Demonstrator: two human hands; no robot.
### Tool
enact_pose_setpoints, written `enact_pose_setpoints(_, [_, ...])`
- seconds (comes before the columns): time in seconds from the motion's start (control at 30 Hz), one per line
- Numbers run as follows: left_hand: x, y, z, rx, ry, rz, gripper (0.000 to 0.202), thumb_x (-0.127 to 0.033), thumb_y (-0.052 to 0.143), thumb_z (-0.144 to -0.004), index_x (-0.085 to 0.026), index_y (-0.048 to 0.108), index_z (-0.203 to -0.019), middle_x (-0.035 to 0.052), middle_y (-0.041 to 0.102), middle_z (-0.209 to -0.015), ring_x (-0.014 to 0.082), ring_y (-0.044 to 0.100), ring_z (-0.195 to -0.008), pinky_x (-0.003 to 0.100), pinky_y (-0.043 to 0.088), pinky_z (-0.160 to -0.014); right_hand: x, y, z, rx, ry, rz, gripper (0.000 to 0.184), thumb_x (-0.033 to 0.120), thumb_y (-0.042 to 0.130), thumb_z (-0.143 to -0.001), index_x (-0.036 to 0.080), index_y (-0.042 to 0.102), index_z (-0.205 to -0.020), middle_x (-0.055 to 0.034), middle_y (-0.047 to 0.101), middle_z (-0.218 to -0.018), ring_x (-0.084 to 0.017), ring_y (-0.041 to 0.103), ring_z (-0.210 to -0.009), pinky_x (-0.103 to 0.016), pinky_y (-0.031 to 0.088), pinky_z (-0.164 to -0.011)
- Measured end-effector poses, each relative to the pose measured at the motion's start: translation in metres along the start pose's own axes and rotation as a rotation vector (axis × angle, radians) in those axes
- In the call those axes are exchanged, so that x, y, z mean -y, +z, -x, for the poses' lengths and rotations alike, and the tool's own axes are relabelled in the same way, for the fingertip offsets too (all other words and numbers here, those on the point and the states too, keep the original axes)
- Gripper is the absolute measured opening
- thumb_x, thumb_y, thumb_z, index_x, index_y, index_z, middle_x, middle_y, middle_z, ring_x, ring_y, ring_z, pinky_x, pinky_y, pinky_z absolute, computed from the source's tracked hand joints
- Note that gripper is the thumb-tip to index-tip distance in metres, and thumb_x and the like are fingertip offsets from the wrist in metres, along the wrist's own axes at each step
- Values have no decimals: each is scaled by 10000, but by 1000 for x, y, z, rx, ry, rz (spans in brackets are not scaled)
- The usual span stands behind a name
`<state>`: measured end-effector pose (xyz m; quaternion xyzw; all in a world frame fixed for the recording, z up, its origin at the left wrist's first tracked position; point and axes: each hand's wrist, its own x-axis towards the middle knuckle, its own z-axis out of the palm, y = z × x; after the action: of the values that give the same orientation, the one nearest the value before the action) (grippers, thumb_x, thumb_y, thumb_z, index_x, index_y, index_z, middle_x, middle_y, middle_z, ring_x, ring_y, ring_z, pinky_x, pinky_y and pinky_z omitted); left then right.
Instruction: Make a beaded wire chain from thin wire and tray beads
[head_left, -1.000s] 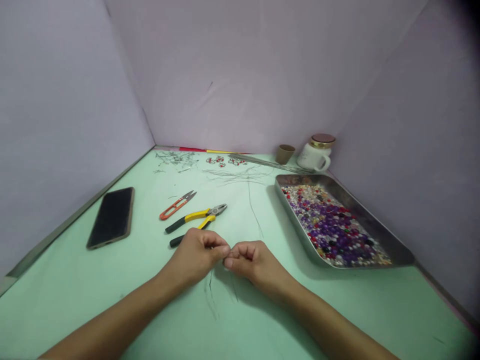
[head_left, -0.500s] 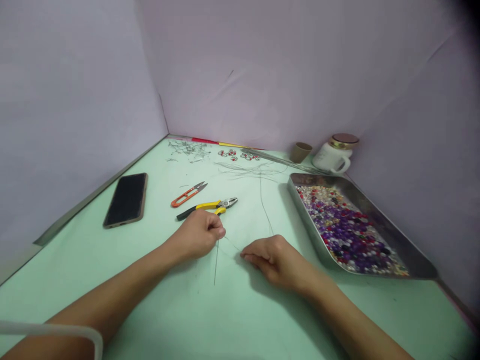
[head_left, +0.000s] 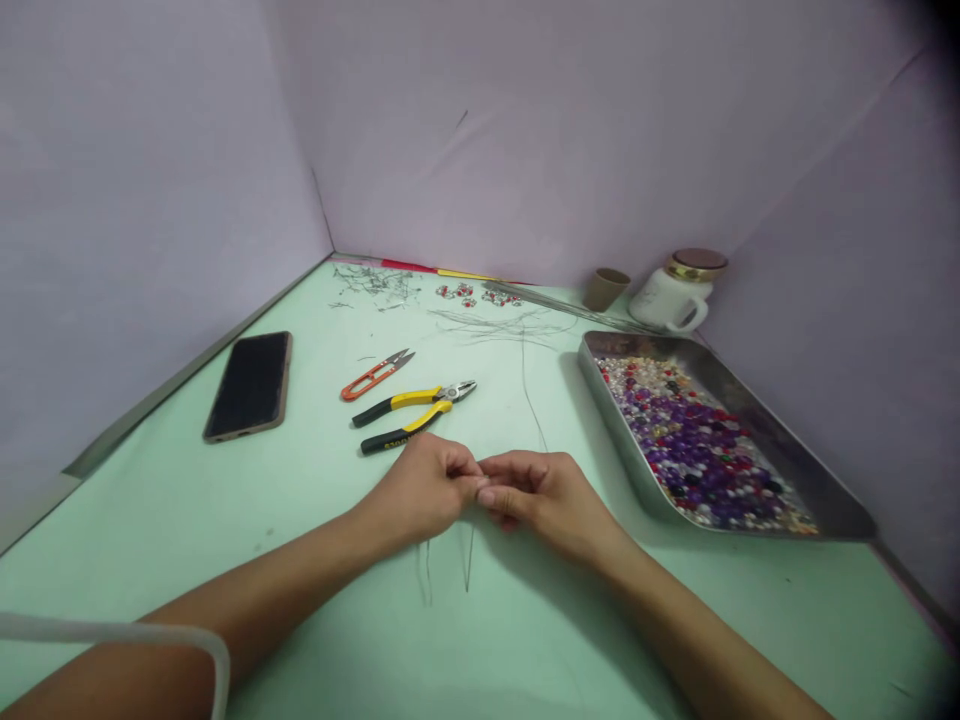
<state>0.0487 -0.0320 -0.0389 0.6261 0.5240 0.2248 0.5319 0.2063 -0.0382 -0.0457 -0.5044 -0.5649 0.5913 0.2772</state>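
Observation:
Thin wire [head_left: 469, 560] hangs below my fingertips, its lower end pointing toward me. My left hand [head_left: 427, 487] is closed in a pinch on it. Fingertip to fingertip with it, my right hand [head_left: 551, 500] is also pinched closed on the wire; the exact grip point is hidden between the fingers. Just beyond my left hand lie pliers [head_left: 420, 398] with yellow and black handles, spread apart. Orange thread snips [head_left: 375, 375] rest behind them. Another long wire [head_left: 527, 385] runs from the back of the table toward my right hand.
A metal tray [head_left: 630, 440] of mixed beads [head_left: 697, 450] stands at right. Behind it are a white lidded mug [head_left: 671, 298] and a brown cup [head_left: 606, 288]. A phone [head_left: 250, 385] lies at left. Wire scraps [head_left: 379, 285] and beaded pieces [head_left: 465, 293] sit along the back.
My hands, apart before with wire stretched between them, have come together at the fingertips. My left hand moved right and off the pliers' handle, so more of the pliers shows.

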Motion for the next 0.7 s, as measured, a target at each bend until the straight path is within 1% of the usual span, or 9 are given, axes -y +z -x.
enact_pose_setpoints(0.07, [-1,1,-1,-5,-9,68,132,-266,510,-677,-142,558,-678,-25,518,-512,90,429,-479,213,329,-473,0,1,-2,-44,84,-35,213,258,651,-611,134,649,-784,15,560,-508,-84,444,-425,-219,351,-416])
enact_pose_setpoints(0.1, [-2,0,-2,-1,-12,98,132,-251,504,-683,-145,550,-746,-19,545,-535,96,452,-491,217,347,-487,0,0,-3,-73,98,-34,207,253,657,-601,133,654,-768,22,547,-485,-79,428,-413,-213,331,-406])
enact_pose_setpoints(0.2, [-4,-3,-3,21,-37,141,196,-181,500,-663,-154,507,-858,-18,570,-571,103,487,-516,221,366,-503,-2,-5,-4,-107,69,7,163,271,650,-614,140,671,-709,25,529,-478,-71,404,-433,-209,301,-423])
enact_pose_setpoints(0.27, [-5,-4,-3,35,-62,156,205,-156,508,-639,-151,503,-844,-19,567,-575,102,491,-523,221,369,-506,-4,-7,-5,-100,54,19,169,294,641,-628,143,678,-694,15,543,-514,-75,406,-464,-212,306,-447])
enact_pose_setpoints(0.33, [-4,-4,-4,57,-91,155,195,-170,522,-630,-144,519,-823,-18,566,-562,95,477,-500,218,360,-493,-5,-8,-5,-103,46,30,180,307,636,-633,142,679,-691,4,557,-543,-80,409,-485,-217,311,-462])
enact_pose_setpoints(0.47, [0,-12,-5,134,-135,34,112,-243,528,-632,-135,556,-638,-28,513,-461,72,384,-408,207,302,-426,-7,-9,-6,-140,23,62,159,302,627,-630,144,646,-622,10,536,-517,-77,383,-466,-216,292,-448])
enact_pose_setpoints(0.53, [1,-19,-6,184,-130,-34,117,-246,528,-624,-138,546,-582,-33,490,-446,75,382,-408,209,302,-426,-8,-10,-7,-135,27,64,148,294,626,-622,148,628,-603,23,502,-485,-70,356,-442,-213,271,-430])
enact_pose_setpoints(0.63, [0,-30,-7,254,-107,-103,115,-243,531,-621,-146,537,-560,-37,484,-452,82,401,-428,213,306,-445,-8,-10,-7,-101,39,71,142,286,627,-614,149,606,-581,37,449,-450,-63,319,-421,-210,237,-411])
enact_pose_setpoints(0.7, [-2,-37,-8,262,-71,-123,147,-258,542,-631,-145,540,-537,-37,482,-454,81,394,-438,212,298,-455,-9,-9,-8,-103,48,53,150,291,628,-614,150,594,-577,38,444,-454,-62,317,-421,-211,231,-410])
